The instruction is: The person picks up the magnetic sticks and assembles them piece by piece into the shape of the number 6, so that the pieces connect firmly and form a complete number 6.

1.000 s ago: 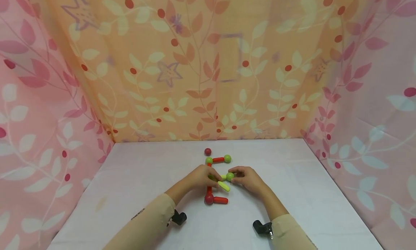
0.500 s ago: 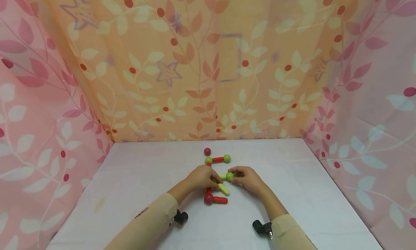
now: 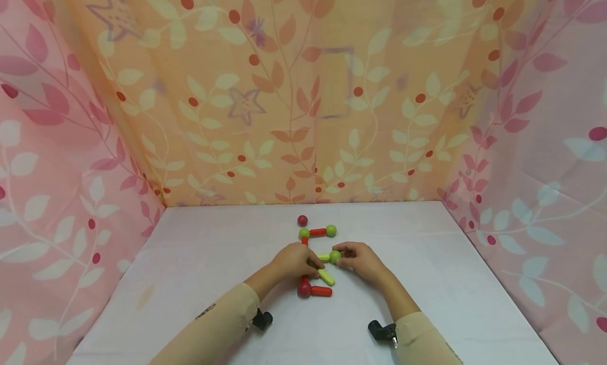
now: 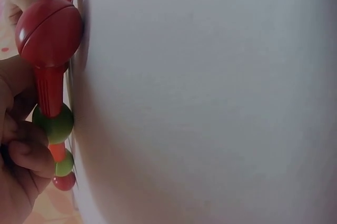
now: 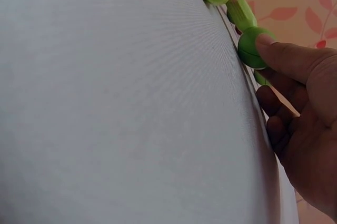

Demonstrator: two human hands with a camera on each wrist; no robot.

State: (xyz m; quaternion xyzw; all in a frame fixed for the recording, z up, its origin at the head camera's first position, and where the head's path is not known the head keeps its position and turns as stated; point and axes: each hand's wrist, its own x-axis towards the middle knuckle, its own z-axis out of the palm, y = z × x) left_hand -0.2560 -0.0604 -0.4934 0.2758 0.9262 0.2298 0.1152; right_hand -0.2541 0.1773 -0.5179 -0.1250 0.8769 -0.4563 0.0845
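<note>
On the table, an E-like figure is built of magnetic rods and balls. My left hand [image 3: 295,260] covers the figure's middle and pinches a slanting yellow-green magnetic rod [image 3: 326,277]; the rod's silver-centred end faces out in the right wrist view. Beside these fingers, the left wrist view shows a green middle ball [image 4: 58,125]. My right hand [image 3: 362,260] pinches a green ball [image 3: 335,257], which sits on the end of another yellow-green rod [image 3: 323,257]. The thumb presses on that ball in the right wrist view.
Nearest the body are a red ball [image 3: 304,289] and a red rod [image 3: 322,291]. The far end has a green corner ball [image 3: 304,233], a red rod [image 3: 317,232] and a green end ball [image 3: 331,230]. Behind them lies a loose red ball [image 3: 302,220]. Patterned curtains [image 3: 303,117] surround the white table [image 3: 213,228].
The slanting yellow-green rod has swung down toward the body at its free end, while my left hand has shifted slightly. My right hand stays at the green ball.
</note>
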